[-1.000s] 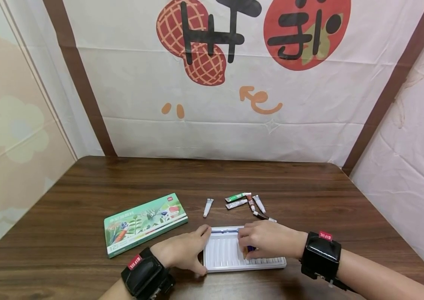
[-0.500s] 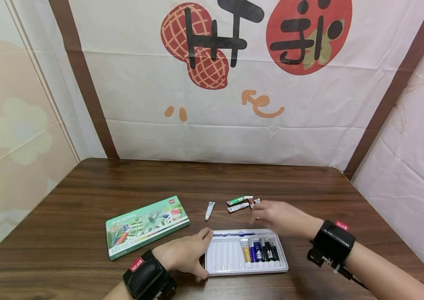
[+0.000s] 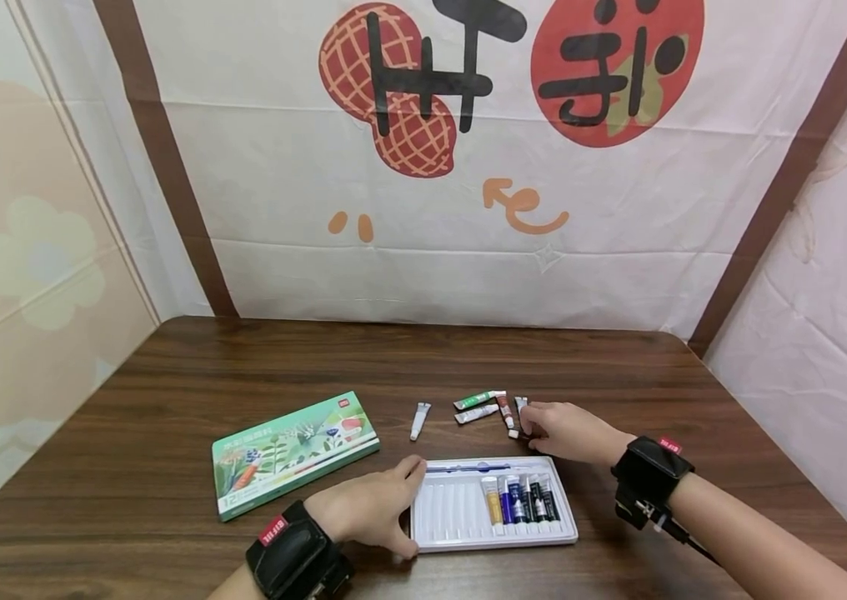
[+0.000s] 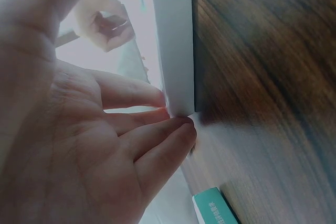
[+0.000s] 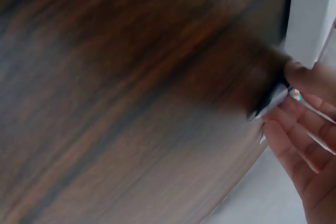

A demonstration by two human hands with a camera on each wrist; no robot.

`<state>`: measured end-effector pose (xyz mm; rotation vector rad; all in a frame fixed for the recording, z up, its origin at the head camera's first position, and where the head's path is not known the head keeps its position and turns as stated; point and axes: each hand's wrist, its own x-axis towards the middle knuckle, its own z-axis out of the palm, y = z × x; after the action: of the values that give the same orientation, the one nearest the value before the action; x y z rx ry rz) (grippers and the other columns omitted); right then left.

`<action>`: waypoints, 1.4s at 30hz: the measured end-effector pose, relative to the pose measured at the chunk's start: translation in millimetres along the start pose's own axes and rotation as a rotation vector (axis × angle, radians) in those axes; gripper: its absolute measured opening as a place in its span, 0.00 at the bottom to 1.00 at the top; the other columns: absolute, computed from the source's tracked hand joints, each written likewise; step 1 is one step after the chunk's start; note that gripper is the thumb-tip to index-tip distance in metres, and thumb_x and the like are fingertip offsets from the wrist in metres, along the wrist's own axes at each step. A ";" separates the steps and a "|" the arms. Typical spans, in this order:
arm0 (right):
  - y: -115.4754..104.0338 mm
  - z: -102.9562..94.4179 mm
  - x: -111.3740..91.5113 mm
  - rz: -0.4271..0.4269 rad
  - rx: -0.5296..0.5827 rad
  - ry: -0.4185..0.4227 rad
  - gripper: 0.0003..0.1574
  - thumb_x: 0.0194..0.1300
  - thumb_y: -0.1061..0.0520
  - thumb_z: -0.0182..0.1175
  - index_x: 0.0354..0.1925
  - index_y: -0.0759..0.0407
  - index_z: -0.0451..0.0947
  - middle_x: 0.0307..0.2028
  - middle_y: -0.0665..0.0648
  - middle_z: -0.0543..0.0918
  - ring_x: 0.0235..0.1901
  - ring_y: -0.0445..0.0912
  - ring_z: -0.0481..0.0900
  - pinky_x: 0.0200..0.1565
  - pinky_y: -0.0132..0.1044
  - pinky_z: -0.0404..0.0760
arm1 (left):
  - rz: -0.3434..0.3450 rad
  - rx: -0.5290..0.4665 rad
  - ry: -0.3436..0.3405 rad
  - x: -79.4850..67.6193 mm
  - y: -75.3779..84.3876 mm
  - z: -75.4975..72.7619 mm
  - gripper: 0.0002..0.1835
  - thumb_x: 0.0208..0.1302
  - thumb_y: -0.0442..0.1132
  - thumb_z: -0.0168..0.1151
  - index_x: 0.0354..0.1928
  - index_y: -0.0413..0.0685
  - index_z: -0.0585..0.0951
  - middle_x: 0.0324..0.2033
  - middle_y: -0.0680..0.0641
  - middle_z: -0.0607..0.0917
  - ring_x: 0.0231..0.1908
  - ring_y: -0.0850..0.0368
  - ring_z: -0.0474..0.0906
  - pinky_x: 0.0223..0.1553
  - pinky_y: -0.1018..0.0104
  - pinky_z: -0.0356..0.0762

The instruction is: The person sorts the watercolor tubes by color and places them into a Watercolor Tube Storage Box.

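Note:
A white plastic tray (image 3: 442, 510) holds a row of paint tubes (image 3: 516, 500) in its right half, and its left slots show bare. My left hand (image 3: 367, 504) holds the tray's left end, thumb at the near corner, fingertips at the far one. Past the tray's far right corner, my right hand (image 3: 572, 432) pinches a small paint tube (image 5: 274, 99) between thumb and fingers, close over the table. Most of that tube is hidden by the hand in the head view. Beside the fingertips lie a brown-red tube (image 3: 505, 410) and a white-silver tube (image 3: 521, 403).
A green tube (image 3: 474, 401) and another silver tube (image 3: 477, 414) lie just left of that group. One pale tube (image 3: 419, 422) lies alone behind the tray. A green illustrated box (image 3: 296, 454) sits at left. A slim blue brush (image 3: 468, 469) lies along the tray's far edge.
My right hand has left the tray, uncovering the tubes in it, moved back over the loose tubes, then taken hold of one at their near right. The left hand has stayed on the tray.

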<state>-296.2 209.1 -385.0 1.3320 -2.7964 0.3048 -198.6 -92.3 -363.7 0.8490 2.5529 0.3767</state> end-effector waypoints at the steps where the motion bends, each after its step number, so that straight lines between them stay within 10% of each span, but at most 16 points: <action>1: -0.9 -0.1 0.7 0.002 0.001 0.005 0.11 0.56 0.64 0.62 0.30 0.54 0.68 0.28 0.45 0.68 0.24 0.36 0.65 0.26 0.30 0.67 | 0.001 0.003 0.002 -0.4 0.7 -0.7 0.50 0.48 0.50 0.69 0.68 0.35 0.56 0.66 0.38 0.56 0.61 0.48 0.60 0.56 0.60 0.62; 26: -10.0 -9.6 4.0 -0.121 -0.263 0.092 0.09 0.55 0.58 0.65 0.37 0.55 0.79 0.31 0.50 0.78 0.29 0.41 0.76 0.26 0.34 0.74 | 0.005 0.017 -0.004 0.0 1.6 -0.8 0.50 0.48 0.50 0.69 0.68 0.34 0.56 0.66 0.37 0.55 0.62 0.48 0.59 0.56 0.60 0.62; 42: -73.4 -28.6 11.2 -0.530 -0.328 0.199 0.08 0.56 0.60 0.64 0.37 0.50 0.81 0.33 0.45 0.77 0.36 0.38 0.74 0.41 0.30 0.74 | -0.001 0.016 -0.006 0.5 2.1 -1.8 0.50 0.47 0.49 0.69 0.67 0.34 0.56 0.66 0.37 0.55 0.61 0.48 0.60 0.56 0.61 0.62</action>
<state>-248.4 160.8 -343.7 1.7567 -2.1115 -0.0398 -198.8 -90.6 -361.4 0.8533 2.5538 0.3537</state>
